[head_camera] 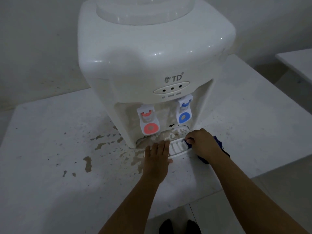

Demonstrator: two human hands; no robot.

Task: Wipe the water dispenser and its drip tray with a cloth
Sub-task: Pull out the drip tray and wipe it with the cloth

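Note:
A white tabletop water dispenser (152,53) stands on a white table (50,149), with a red tap (149,123) and a blue tap (184,112) on its front. Its slotted white drip tray (177,147) sticks out at the base, with brown stains behind it. My left hand (157,157) lies flat with straight fingers on the tray's left part. My right hand (202,142) grips a dark blue cloth (219,146) and presses it on the tray's right end. Most of the cloth is hidden under the hand.
Brown dried splashes (87,163) mark the table left of and in front of the dispenser. The table's front edge (168,211) runs just below my forearms, with floor and my feet beyond it. Another white surface (297,59) stands at the far right.

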